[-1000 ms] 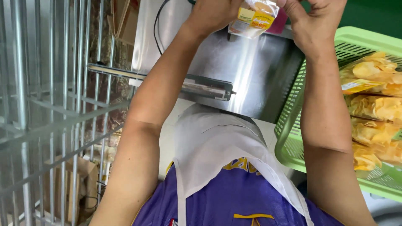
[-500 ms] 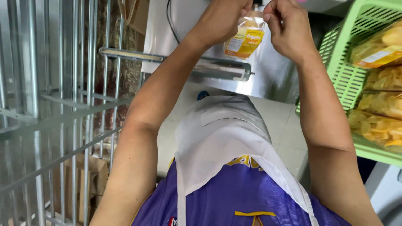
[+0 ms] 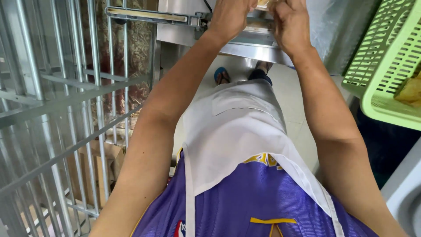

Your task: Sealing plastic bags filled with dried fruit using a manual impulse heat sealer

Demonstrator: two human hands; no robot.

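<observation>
Steel-fronted sealing machine [image 3: 245, 37] is standing ahead; left hand [image 3: 230, 17] and right hand [image 3: 289, 24] are pinching a clear snack packet [image 3: 264, 4] with clenched fingers at its top edge, beside a green plastic basket [image 3: 386, 66].

Wire rack [image 3: 52, 109] at left, basket [image 3: 386, 66] at right, metal machine [image 3: 245, 35] between them, both hands at it, cardboard box [image 3: 94, 171] under the rack
</observation>
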